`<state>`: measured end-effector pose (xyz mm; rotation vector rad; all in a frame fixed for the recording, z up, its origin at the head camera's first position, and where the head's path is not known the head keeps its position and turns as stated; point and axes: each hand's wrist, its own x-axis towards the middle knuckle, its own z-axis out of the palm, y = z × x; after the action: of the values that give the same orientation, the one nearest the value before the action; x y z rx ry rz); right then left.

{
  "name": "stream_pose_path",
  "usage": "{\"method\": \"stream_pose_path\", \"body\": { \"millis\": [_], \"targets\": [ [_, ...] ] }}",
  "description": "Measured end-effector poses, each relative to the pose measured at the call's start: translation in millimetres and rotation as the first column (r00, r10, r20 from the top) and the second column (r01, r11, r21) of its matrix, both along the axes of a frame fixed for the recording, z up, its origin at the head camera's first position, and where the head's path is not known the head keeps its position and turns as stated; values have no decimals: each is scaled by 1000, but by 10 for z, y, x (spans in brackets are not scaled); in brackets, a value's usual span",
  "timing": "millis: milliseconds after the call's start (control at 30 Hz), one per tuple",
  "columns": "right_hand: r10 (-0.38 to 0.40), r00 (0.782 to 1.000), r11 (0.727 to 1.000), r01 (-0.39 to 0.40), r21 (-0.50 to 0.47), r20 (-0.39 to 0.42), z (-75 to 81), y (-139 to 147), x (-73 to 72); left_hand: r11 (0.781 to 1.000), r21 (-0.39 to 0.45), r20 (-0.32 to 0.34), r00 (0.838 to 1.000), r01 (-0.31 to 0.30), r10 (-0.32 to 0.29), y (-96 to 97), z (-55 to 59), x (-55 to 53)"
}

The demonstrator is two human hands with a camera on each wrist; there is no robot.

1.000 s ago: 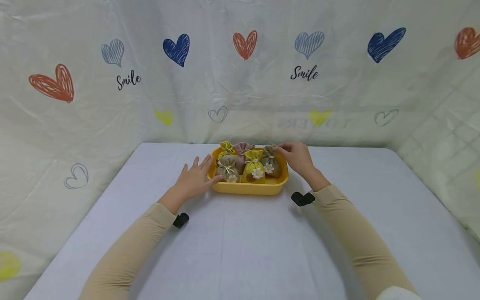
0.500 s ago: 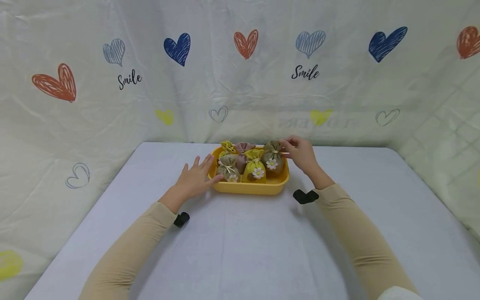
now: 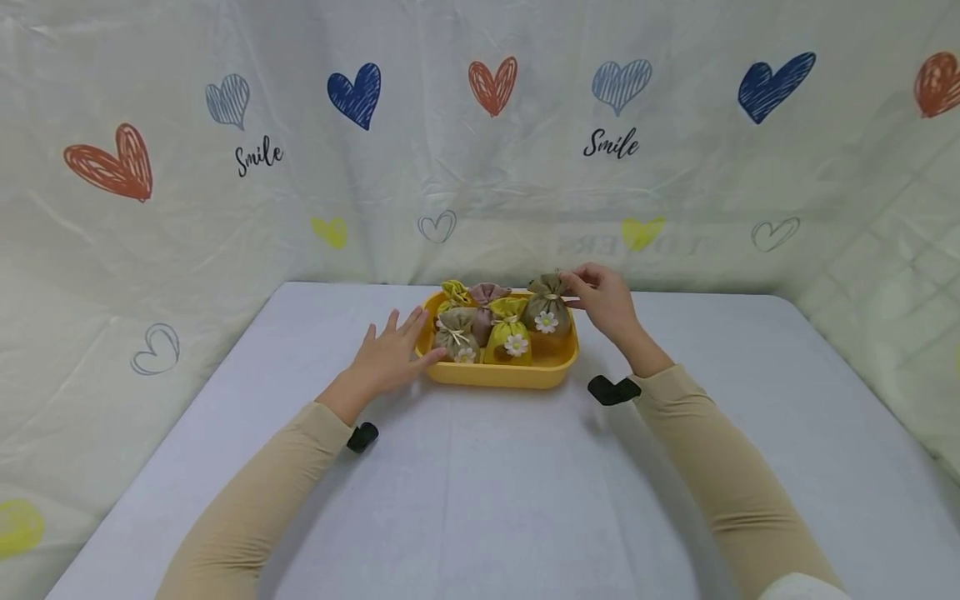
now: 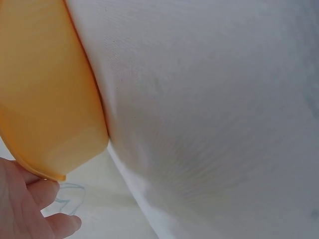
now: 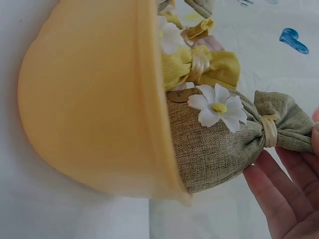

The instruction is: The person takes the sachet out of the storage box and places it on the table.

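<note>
My right hand [image 3: 606, 302] pinches the gathered neck of an olive-grey drawstring pouch [image 3: 545, 310] at the right end of a yellow tray [image 3: 497, 377]. A white daisy decorates the pouch [image 5: 214, 134], and its lower part sits behind the tray's rim in the right wrist view. On the other side, my left hand [image 3: 386, 357] spreads its fingers along the tray's left end, fingertips and thumb at the rim. Also in the tray are a front yellow pouch [image 3: 508, 333], a grey one [image 3: 456, 333], a mauve one [image 3: 487, 304] and a yellow one [image 3: 454, 293] at the back.
A white cloth [image 3: 487, 492] covers the table beneath the tray. Behind the table hangs a pale curtain [image 3: 420, 175] printed with hearts and lettering. Dark wrist devices are fixed at both cuffs, one being the right device [image 3: 613, 391].
My right hand has moved slightly up and right, drawing the olive-grey pouch upward beside the front yellow one. The left hand stays at the tray's left end.
</note>
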<state>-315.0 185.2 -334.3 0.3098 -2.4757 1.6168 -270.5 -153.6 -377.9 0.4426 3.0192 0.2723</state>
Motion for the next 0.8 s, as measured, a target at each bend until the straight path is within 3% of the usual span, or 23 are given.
{"method": "stream_pose_path", "body": {
  "millis": [800],
  "targets": [
    [-9, 999, 1000, 8, -17, -34, 241, 231, 114, 1000, -29, -2, 1000, 6, -6, -13, -44, -67]
  ]
}}
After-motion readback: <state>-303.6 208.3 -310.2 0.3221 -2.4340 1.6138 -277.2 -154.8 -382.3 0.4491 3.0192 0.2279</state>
